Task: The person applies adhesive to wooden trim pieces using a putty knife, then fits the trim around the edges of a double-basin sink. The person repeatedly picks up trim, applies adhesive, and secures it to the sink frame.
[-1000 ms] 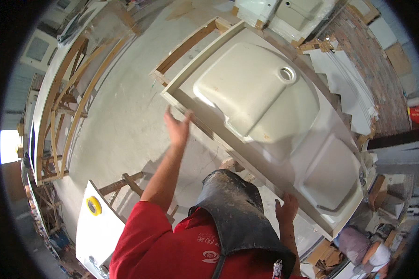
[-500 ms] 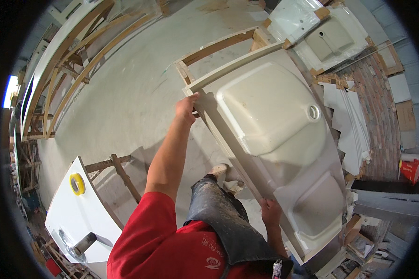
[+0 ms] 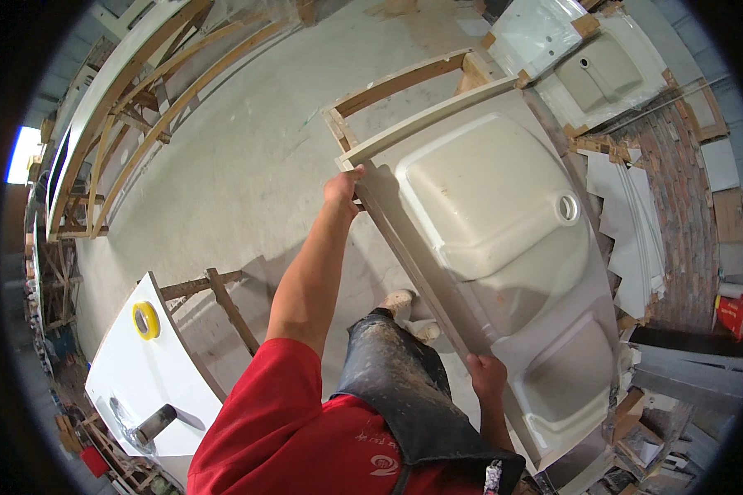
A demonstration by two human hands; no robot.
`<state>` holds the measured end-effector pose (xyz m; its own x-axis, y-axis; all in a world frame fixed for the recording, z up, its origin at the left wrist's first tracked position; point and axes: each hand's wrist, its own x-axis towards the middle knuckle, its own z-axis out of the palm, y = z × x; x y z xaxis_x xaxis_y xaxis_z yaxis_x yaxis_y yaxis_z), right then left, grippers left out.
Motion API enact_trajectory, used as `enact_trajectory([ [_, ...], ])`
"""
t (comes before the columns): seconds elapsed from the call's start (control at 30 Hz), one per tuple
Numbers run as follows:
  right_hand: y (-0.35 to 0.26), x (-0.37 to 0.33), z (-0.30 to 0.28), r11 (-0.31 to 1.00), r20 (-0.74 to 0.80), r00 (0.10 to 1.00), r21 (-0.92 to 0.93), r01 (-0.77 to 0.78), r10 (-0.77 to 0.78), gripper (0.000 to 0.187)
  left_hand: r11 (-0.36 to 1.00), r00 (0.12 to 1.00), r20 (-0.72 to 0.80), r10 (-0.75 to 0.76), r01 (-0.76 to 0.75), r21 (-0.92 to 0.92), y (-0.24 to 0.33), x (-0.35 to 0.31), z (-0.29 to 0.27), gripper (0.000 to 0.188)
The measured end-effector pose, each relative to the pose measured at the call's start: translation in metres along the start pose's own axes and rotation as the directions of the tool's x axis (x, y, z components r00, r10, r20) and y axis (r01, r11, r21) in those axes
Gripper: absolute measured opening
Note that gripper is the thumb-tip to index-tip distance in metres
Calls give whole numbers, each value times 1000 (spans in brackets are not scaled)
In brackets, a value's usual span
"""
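A long beige sink top (image 3: 545, 280) lies at a slant in front of me, to the right. It has one large basin shape with a round drain hole, a smaller basin shape nearer me, and a raised rim. My left hand (image 3: 342, 190) grips the rim near its far left corner, the fingers partly hidden by the edge. Closer to my body, my right hand (image 3: 487, 375) is closed on the same long side, thumb over the rim. Beneath the sink top's far end, a wooden frame (image 3: 404, 82) sticks out.
At left, a white panel (image 3: 144, 371) carries a roll of yellow tape (image 3: 145, 320) and a dark cylinder (image 3: 156, 423). Wooden framework (image 3: 132, 115) stands far left. Another wrapped sink (image 3: 598, 74) lies far right, near white sheets (image 3: 627, 223) and a red container (image 3: 732, 315).
The view has shifted slightly, so the scene sits a little farther right. Both hands keep their hold at about the same spots on the sink top.
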<state>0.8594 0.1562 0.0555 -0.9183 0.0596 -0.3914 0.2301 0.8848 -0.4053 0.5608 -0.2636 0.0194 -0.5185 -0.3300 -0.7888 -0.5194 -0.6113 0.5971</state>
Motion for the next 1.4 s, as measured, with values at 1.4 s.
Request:
enact_trajectory([
  [1.4,-340,255,20,992,231,965,56,116,-126,35,987,940,302,-157,139,78,25,-8,-24,39],
])
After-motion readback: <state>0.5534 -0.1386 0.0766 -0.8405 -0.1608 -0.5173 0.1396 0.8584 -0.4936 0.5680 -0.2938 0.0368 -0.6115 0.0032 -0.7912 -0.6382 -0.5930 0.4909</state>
